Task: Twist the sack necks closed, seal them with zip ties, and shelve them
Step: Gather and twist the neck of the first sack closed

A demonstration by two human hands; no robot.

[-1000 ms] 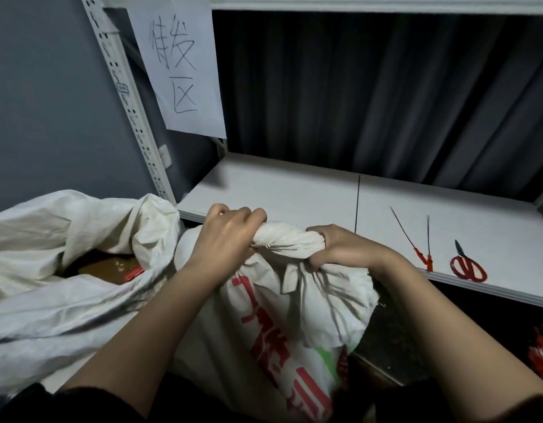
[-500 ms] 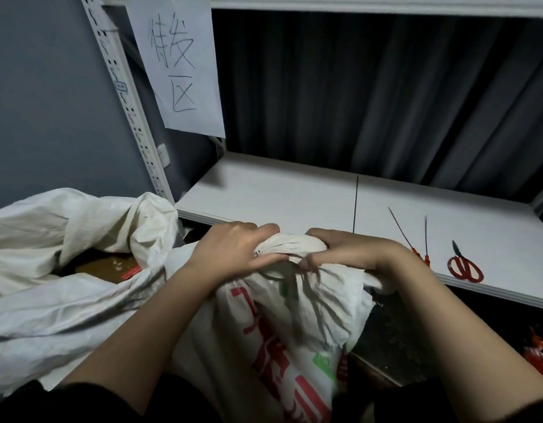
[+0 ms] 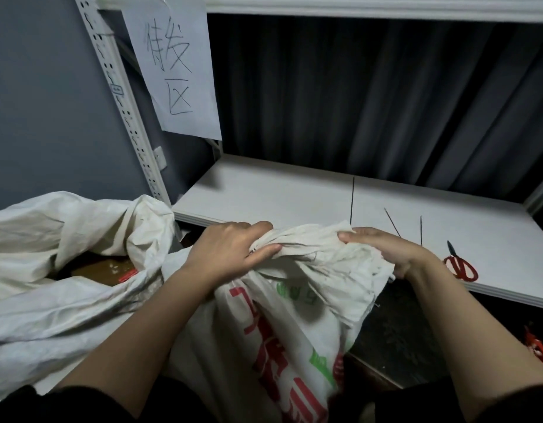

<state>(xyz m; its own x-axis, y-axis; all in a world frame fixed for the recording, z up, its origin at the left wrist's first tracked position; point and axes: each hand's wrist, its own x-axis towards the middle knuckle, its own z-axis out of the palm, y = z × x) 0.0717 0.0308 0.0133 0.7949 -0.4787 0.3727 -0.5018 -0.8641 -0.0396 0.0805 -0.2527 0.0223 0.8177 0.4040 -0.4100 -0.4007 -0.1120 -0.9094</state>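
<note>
A white woven sack [image 3: 282, 337] with red and green print stands in front of me, below the shelf edge. Its bunched neck [image 3: 310, 248] runs sideways between my hands. My left hand [image 3: 230, 251] grips the neck's left end, fingers curled over the cloth. My right hand [image 3: 383, 248] grips the looser right end, where the cloth fans out and hangs down. Thin zip ties [image 3: 392, 227] lie on the white shelf board [image 3: 279, 193] just beyond my right hand.
A second white sack [image 3: 65, 270] lies open at the left with a brown box inside. Red-handled scissors [image 3: 461, 265] rest on the shelf at the right. A paper sign [image 3: 175, 65] hangs on the perforated upright. Dark curtain hangs behind the shelf.
The tightly twisted neck has loosened and spread wider. My hands have moved apart, the right one shifting right with the cloth fanning out below it.
</note>
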